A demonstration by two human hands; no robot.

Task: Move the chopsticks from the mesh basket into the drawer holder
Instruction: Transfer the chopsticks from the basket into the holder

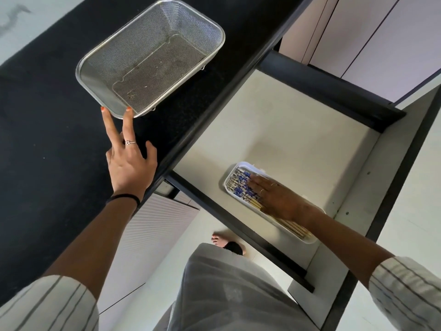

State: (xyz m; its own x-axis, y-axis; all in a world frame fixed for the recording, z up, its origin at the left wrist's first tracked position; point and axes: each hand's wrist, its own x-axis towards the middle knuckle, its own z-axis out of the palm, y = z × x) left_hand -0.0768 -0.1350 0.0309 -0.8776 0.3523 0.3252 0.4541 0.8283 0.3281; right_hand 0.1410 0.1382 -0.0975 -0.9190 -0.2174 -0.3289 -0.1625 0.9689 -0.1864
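Observation:
The steel mesh basket (214, 27) stands on the black counter with nothing inside it. My left hand (128, 158) rests on the counter just in front of it, two fingertips touching its near rim. Inside the pulled-out drawer lies the white holder (230, 176), filled with several wooden chopsticks (238, 181) that have blue-patterned ends. My right hand (274, 197) lies flat on top of those chopsticks, fingers spread, covering their middle.
The black counter (47, 139) runs diagonally from the lower left to the top. The drawer (286, 130) has a pale floor and dark rails. Lilac cabinet fronts fill the upper right. My bare foot shows on the floor below the drawer.

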